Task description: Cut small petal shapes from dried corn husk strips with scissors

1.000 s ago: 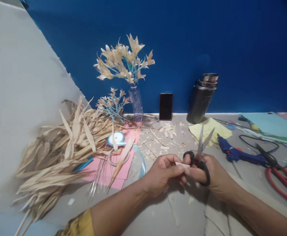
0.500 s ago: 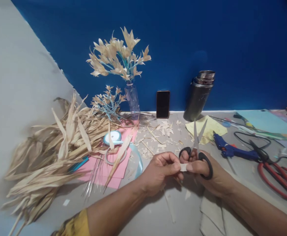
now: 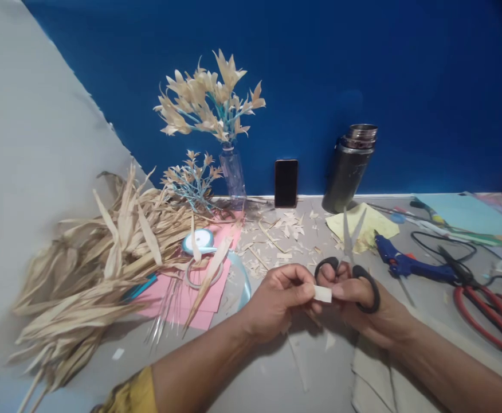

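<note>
A small pale piece of corn husk [image 3: 323,294] is pinched between the thumb and fingers of my left hand [image 3: 287,295]. My right hand [image 3: 365,298] has the black-handled scissors [image 3: 370,289] hooked on it, with the blades parted and pointing up, away from me. The right thumb tip is close to the free end of the husk piece; whether it touches I cannot tell. Cut scraps of husk [image 3: 289,223] lie scattered on the table beyond both hands.
At left lies a heap of dried corn husks [image 3: 74,275] beside pink paper [image 3: 210,304] and a ribbon spool [image 3: 198,241]. Husk flowers stand in a clear bottle [image 3: 232,175]. A phone [image 3: 286,183], flask [image 3: 349,169], blue glue gun [image 3: 414,267] and red-handled cutters [image 3: 487,321] are around.
My right thumb has drawn back slightly from the husk piece, showing more of it. The husk piece stays pinched in my left hand, and the scissors have shifted a little to the right.
</note>
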Demonstrator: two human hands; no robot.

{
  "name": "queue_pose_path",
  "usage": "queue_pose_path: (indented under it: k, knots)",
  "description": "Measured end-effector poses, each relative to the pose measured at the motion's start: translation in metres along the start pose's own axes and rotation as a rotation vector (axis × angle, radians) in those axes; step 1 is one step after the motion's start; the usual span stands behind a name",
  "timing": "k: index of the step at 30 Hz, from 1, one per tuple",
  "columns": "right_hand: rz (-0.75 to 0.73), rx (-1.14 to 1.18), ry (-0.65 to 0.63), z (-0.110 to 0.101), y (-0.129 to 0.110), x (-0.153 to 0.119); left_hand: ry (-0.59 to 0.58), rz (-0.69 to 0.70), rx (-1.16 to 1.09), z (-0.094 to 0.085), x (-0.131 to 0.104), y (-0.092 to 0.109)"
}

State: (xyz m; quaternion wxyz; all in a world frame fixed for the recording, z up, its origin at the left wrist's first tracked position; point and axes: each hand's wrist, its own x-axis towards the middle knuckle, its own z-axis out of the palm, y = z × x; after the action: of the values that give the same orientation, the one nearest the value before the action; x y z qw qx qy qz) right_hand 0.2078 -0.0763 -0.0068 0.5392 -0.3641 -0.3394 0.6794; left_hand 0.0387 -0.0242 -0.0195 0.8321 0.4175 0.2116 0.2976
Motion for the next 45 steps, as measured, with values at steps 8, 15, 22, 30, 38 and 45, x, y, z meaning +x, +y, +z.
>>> queue_pose_path:
  k: [8, 15, 22, 30, 38, 45]
  knots:
    - [0.053, -0.312, 0.097, -0.003, -0.002, -0.003, 0.063, -0.023, 0.101, 0.003, -0.002, 0.002]
    - [0.0, -0.023, -0.077, 0.003, -0.001, -0.002, -0.048, -0.015, -0.048, 0.003, -0.002, -0.003]
    - [-0.075, -0.083, 0.102, 0.002, -0.001, -0.002, 0.064, 0.045, -0.08, 0.002, -0.001, 0.001]
    - [-0.152, -0.276, 0.156, 0.0, -0.001, -0.001, 0.12, 0.017, -0.12, -0.001, 0.001, 0.001]
    - [-0.042, -0.509, 0.169, 0.011, -0.003, -0.006, 0.114, 0.031, 0.027, 0.005, -0.001, -0.007]
    - [-0.089, -0.167, 0.063, 0.0, -0.002, -0.002, 0.054, 0.017, -0.097, 0.004, 0.0, 0.004]
